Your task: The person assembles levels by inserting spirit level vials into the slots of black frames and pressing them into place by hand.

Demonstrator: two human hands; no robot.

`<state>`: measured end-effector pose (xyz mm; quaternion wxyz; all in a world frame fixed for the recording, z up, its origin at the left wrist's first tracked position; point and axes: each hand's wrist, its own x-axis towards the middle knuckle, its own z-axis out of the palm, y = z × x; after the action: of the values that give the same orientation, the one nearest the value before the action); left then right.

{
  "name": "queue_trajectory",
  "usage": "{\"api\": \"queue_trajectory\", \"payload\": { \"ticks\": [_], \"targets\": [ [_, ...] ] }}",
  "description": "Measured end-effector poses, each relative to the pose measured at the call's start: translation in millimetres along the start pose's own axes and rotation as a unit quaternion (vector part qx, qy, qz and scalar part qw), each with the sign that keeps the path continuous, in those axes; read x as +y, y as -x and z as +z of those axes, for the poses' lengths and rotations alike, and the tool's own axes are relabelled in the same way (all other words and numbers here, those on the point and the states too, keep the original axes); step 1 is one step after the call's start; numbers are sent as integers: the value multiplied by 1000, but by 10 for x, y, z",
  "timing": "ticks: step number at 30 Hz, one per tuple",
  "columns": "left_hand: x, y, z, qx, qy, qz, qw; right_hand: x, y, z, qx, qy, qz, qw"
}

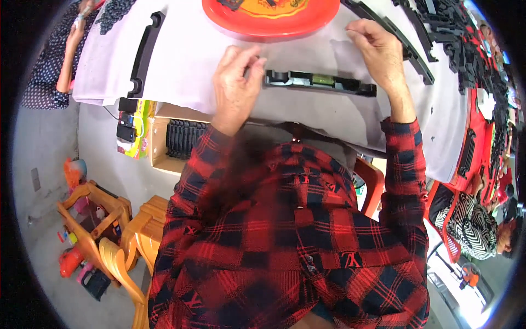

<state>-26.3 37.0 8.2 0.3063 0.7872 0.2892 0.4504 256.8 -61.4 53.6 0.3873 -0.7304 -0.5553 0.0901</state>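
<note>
Lying on the white-draped desk (183, 60), a long black plastic bar (320, 85) sits beside the left grip (236, 79), near the right grip (380, 52); whether either curled grip pinches anything is unclear.

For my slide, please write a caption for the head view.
Left hand and right hand near a black bar, red plate beyond.

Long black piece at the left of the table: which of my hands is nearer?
Left. Your left hand is to the right of the long black piece, not touching; your right hand is farther right, beside the red plate.
</note>
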Motion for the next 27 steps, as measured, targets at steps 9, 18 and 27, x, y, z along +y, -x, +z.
{"api": "queue_trajectory", "payload": {
  "ticks": [9, 18, 27],
  "targets": [
    [-78, 22, 42, -22, -45, 6, 999, -174, -772, 613, -54, 23, -58, 997],
    [-36, 63, 48, -10, -53, 6, 998, -389, -1067, 1107, -95, 121, -44, 987],
    [-41, -13, 74, -14, -50, 3, 999, -311, -1107, 1166, -77, 116, -6, 990]
  ]
}}
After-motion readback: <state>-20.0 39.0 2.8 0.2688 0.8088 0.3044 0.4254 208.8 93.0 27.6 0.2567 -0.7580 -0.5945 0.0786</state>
